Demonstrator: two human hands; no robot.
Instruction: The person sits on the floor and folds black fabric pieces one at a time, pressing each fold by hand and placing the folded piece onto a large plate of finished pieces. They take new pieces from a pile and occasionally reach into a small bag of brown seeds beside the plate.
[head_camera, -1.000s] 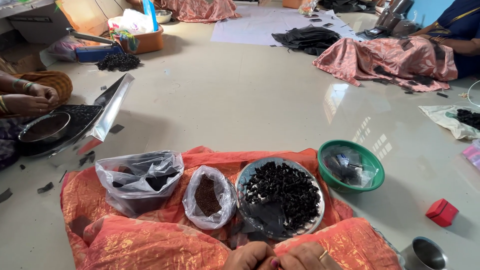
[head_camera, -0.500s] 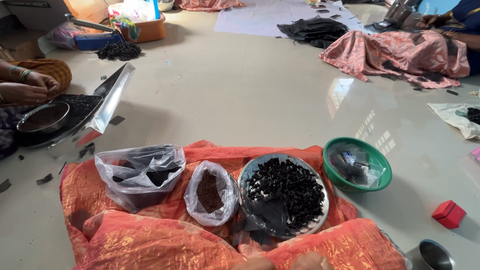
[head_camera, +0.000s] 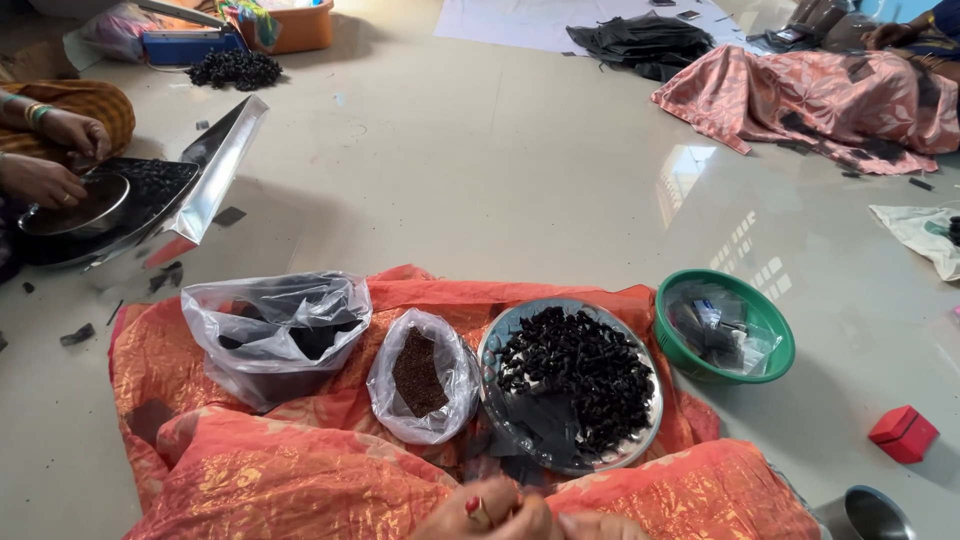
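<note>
1. Hands first: our left hand (head_camera: 470, 512) and right hand (head_camera: 585, 524) sat close together at the bottom edge, fingers curled in. We could not tell if they pinched anything; they were mostly cut off.
2. Nearest to them was a round metal plate (head_camera: 570, 385) heaped with small black pieces (head_camera: 575, 362), lying on an orange cloth (head_camera: 300, 470).
3. We judged the pieces light, thin and easy to bend, so a soft pinch at an edge should do.
4. Left of the plate stood a small clear bag of brown grains (head_camera: 420, 385) and a bigger bag (head_camera: 275, 335).
5. On the right sat a green bowl (head_camera: 725, 325).
</note>
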